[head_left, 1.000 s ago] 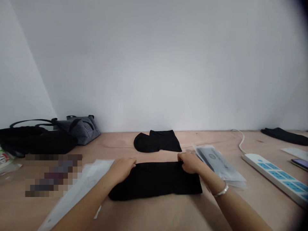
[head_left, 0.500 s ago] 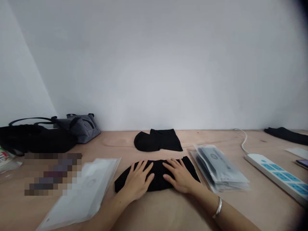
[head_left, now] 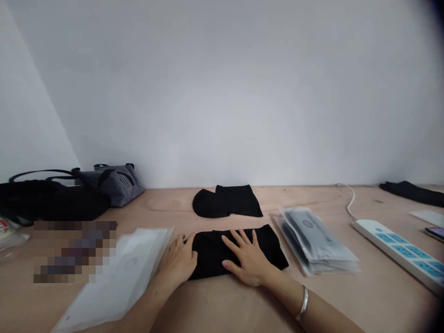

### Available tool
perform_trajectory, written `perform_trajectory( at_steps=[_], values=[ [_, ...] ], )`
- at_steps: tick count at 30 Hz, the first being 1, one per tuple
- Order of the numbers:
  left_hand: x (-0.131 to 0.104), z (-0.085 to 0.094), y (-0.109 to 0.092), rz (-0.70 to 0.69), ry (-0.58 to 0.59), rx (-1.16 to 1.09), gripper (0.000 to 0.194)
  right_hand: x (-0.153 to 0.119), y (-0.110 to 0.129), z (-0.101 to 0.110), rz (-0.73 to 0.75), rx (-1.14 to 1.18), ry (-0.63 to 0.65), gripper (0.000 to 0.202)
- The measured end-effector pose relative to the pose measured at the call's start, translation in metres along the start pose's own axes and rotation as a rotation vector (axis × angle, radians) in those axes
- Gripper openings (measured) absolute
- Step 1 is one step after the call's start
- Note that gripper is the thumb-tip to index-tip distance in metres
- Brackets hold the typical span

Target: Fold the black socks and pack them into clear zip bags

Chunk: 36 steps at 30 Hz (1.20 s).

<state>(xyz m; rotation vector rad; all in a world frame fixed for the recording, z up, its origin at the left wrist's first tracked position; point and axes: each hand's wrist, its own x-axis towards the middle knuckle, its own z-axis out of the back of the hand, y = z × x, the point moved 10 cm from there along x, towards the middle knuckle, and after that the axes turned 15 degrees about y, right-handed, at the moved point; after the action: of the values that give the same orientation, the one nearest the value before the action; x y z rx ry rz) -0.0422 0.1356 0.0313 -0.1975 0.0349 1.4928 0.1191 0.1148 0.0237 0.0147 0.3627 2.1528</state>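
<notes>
A black cloth [head_left: 211,254] lies flat on the wooden table in front of me. My right hand [head_left: 248,259] rests on it with the fingers spread. At the cloth's left end is my left hand [head_left: 180,259], its fingers bent and pressed near the edge; whether they pinch the fabric is hard to make out. Behind lies a second black cloth piece [head_left: 227,201], with a rounded left end. Translucent empty-looking bags [head_left: 118,273] are beside my left forearm. To the right of the cloth, a stack of filled translucent bags [head_left: 314,238] has dark contents.
A white power strip [head_left: 398,249] with blue sockets stands at the right, its cable running back. Farther right are a phone [head_left: 435,232] and dark fabric [head_left: 412,193]. A striped bag [head_left: 121,185] and a black bag [head_left: 69,201] sit at the back left. The wall rises behind.
My left hand has moved left to the cloth's end, its fingers now bent. My right hand has shifted slightly toward the cloth's middle with fingers wider apart. The cloth's left end looks squarer.
</notes>
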Motion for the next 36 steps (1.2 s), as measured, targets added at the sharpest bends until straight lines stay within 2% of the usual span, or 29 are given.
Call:
perform_trajectory(
  at_steps=[3,7,10,12,15,17,19,21,24,26,29,33,36],
  values=[
    [0.002,-0.003,0.015,0.047,0.048,-0.024,0.051,0.011,0.014,-0.010,0.036,0.026,0.047,0.063],
    [0.001,-0.004,0.030,0.038,0.140,-0.085,0.051,0.021,0.014,-0.020,0.007,0.044,0.097,0.065],
    [-0.001,0.003,0.038,-0.008,0.179,-0.151,0.043,0.026,0.014,-0.022,-0.012,0.049,0.106,0.068],
    [-0.002,0.012,0.038,-0.036,0.151,-0.188,0.036,0.030,0.017,-0.023,-0.033,0.054,0.098,0.069],
    [-0.004,0.033,0.027,-0.100,-0.028,-0.315,0.031,0.034,0.023,-0.022,-0.045,0.071,0.061,0.068],
    [-0.009,0.048,0.015,-0.178,-0.203,-0.495,0.029,0.035,0.025,-0.020,-0.030,0.106,0.061,0.064],
    [-0.012,0.054,0.003,-0.248,-0.321,-0.704,0.032,0.031,0.022,-0.014,-0.011,0.153,0.048,0.056],
    [-0.010,0.048,-0.011,-0.301,-0.336,-0.870,0.039,0.021,0.009,0.002,-0.035,0.160,-0.030,0.046],
    [-0.006,0.034,-0.040,-0.398,-0.281,-0.956,0.045,-0.007,-0.029,0.031,-0.241,0.064,-0.216,0.040],
    [-0.005,0.025,-0.056,-0.445,-0.241,-0.924,0.038,-0.028,-0.058,0.040,-0.431,0.018,-0.274,0.050],
    [-0.010,0.011,-0.080,-0.524,-0.179,-0.720,0.035,-0.047,-0.093,0.033,-0.597,0.071,-0.244,0.073],
    [-0.023,-0.016,-0.114,-0.643,-0.033,-0.200,0.058,-0.049,-0.113,0.016,-0.581,0.235,-0.224,0.085],
    [-0.030,-0.019,-0.113,-0.647,-0.028,-0.098,0.057,-0.046,-0.123,0.008,-0.572,0.364,-0.218,0.090]
  ],
)
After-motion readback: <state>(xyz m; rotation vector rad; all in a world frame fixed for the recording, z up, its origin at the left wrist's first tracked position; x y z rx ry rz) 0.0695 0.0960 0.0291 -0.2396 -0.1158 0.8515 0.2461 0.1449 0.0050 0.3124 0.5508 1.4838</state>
